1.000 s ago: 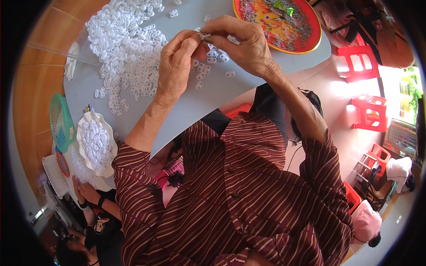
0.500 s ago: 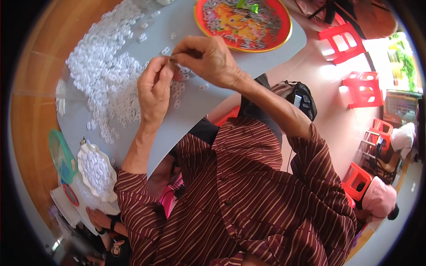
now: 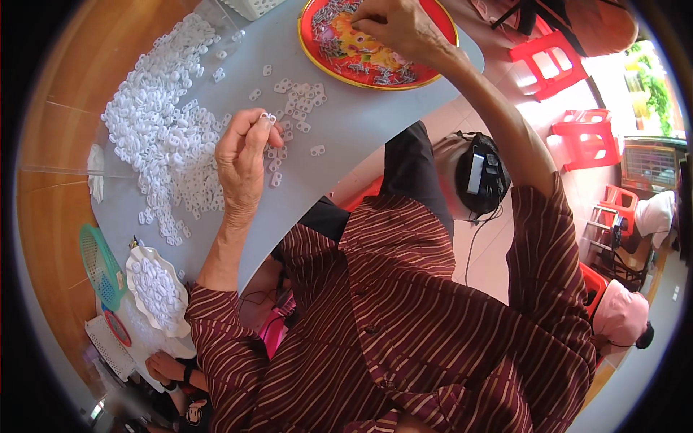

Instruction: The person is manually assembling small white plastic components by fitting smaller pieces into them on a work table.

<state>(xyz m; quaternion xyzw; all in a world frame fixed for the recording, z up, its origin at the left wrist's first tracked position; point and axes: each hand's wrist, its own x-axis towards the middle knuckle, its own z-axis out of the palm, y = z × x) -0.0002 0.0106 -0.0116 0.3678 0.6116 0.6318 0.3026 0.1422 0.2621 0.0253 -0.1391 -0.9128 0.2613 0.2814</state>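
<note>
My left hand (image 3: 242,159) is raised over the grey table (image 3: 339,123), its thumb and fingers pinching a small white plastic piece with holes (image 3: 268,117). My right hand (image 3: 404,32) is over the round red tray with a gold rim (image 3: 377,87), fingers curled down toward small metal pins (image 3: 395,75) scattered on its flowered bottom. Whether a pin is between those fingertips is too small to see. A big heap of white plastic pieces (image 3: 155,115) spreads left of my left hand. A smaller scatter of the same pieces (image 3: 302,99) lies just right of it.
A scalloped white dish (image 3: 186,317) full of white pieces and a green basket (image 3: 101,267) stand at the left. Another person's hand (image 3: 164,366) is at lower left. A white basket (image 3: 256,6) sits at the far edge; red stools (image 3: 552,66) stand on the right.
My right hand has left my left hand and moved right and away to the tray. My left hand stays nearly in place, the white piece now showing at its fingertips.
</note>
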